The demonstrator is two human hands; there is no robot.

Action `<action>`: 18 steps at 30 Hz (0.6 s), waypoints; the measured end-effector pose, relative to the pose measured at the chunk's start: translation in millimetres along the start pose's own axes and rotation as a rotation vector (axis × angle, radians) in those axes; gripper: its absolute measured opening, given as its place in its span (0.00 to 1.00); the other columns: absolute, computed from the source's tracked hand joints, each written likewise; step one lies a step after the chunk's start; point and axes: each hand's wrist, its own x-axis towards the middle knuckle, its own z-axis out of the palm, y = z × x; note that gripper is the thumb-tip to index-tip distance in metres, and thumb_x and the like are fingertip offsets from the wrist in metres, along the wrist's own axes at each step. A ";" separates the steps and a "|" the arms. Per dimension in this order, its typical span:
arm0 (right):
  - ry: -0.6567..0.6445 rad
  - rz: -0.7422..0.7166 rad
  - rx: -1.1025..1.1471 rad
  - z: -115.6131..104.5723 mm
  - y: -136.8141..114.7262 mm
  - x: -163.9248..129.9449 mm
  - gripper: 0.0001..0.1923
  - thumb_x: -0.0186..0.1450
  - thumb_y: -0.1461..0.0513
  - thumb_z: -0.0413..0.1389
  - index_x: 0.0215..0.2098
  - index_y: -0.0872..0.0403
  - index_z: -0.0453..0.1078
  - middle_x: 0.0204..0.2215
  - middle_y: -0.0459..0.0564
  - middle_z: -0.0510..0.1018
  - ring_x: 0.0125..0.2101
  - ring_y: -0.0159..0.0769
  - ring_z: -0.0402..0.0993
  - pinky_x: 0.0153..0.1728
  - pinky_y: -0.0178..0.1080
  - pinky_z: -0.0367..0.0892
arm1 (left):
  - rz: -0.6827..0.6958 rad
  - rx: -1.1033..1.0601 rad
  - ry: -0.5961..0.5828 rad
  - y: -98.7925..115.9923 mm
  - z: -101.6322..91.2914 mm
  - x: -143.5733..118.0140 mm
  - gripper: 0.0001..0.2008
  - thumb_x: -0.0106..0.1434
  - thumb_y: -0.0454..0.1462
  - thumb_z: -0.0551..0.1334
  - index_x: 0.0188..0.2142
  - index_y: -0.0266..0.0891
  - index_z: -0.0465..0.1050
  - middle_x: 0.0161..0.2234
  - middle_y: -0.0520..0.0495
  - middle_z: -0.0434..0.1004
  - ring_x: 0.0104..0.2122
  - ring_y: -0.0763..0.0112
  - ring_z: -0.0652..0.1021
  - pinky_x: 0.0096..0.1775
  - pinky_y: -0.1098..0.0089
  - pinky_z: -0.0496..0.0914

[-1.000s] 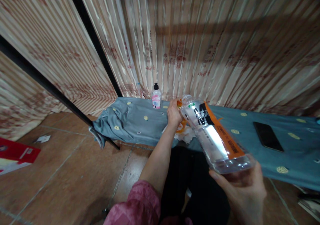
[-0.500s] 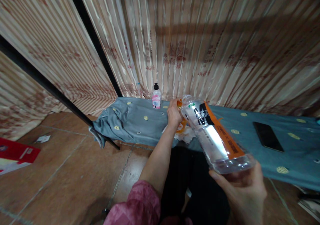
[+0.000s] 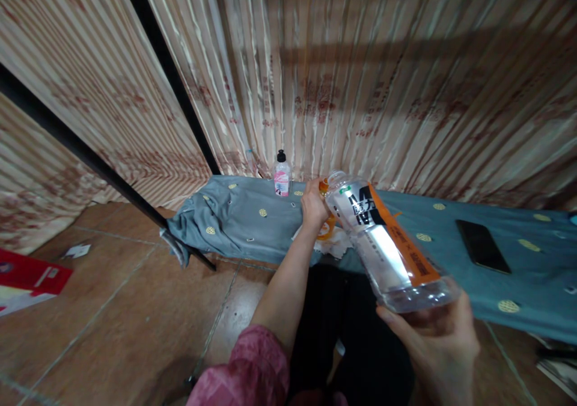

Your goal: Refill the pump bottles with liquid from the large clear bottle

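My right hand point(image 3: 437, 340) is closed round the base of a clear plastic drink bottle point(image 3: 383, 244) with a silver and orange label. That bottle is tilted, its uncapped-looking mouth toward the far left, near my left hand point(image 3: 314, 205). My left hand is wrapped round the upper part of an orange bottle point(image 3: 325, 229), which is partly hidden behind the clear one. The two bottle tops overlap in view; whether they touch I cannot tell. Crumpled white tissue point(image 3: 334, 244) lies around the foot of the orange bottle.
A blue-grey cloth with yellow patterns covers a narrow bench point(image 3: 243, 229). On it stand a small black-capped bottle point(image 3: 282, 176) and, at the right, a black phone point(image 3: 482, 245). A patterned curtain point(image 3: 338, 93) hangs behind. Black poles point(image 3: 169, 72) rise at left; a red box point(image 3: 33, 277) sits on the floor.
Almost nothing differs. Both hands keep their grips, and the clear bottle stays tilted, with only a very slight shift.
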 end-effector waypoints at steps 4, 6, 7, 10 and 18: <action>0.015 -0.008 -0.016 0.7 -1.9 -0.1 0.51 0.34 0.61 0.78 0.57 0.54 0.69 0.52 0.60 0.78 0.46 0.51 0.81 0.39 0.43 0.79 | 0.011 0.006 -0.011 0.0 -0.3 -0.1 0.17 0.64 0.32 0.60 0.52 0.39 0.73 0.49 0.41 0.79 0.51 0.59 0.78 0.55 0.63 0.72; 0.018 0.009 -0.014 1.3 -3.0 -0.1 0.52 0.34 0.61 0.78 0.57 0.53 0.69 0.54 0.60 0.78 0.47 0.51 0.80 0.40 0.44 0.79 | 0.010 0.007 -0.008 0.0 -0.1 -0.1 0.17 0.64 0.31 0.60 0.53 0.39 0.73 0.49 0.42 0.79 0.51 0.59 0.78 0.54 0.64 0.72; 0.016 0.020 -0.014 1.6 -3.3 -0.1 0.52 0.34 0.61 0.78 0.57 0.53 0.69 0.54 0.60 0.77 0.47 0.52 0.80 0.40 0.44 0.79 | 0.004 0.009 -0.005 0.0 0.1 0.0 0.17 0.64 0.32 0.60 0.53 0.39 0.73 0.49 0.42 0.79 0.50 0.59 0.78 0.54 0.64 0.72; 0.031 0.025 -0.025 2.7 -3.6 0.2 0.53 0.33 0.61 0.78 0.57 0.54 0.69 0.52 0.60 0.78 0.46 0.53 0.81 0.39 0.45 0.79 | -0.008 0.013 -0.003 -0.3 0.7 0.3 0.16 0.65 0.32 0.60 0.52 0.40 0.74 0.49 0.41 0.79 0.50 0.59 0.79 0.53 0.63 0.72; 0.036 0.049 0.016 3.9 -4.5 2.4 0.53 0.30 0.63 0.78 0.55 0.55 0.69 0.52 0.62 0.78 0.45 0.50 0.81 0.37 0.43 0.79 | 0.011 -0.005 -0.005 -2.0 0.8 -0.1 0.17 0.65 0.31 0.60 0.53 0.38 0.73 0.50 0.41 0.79 0.50 0.60 0.79 0.53 0.65 0.72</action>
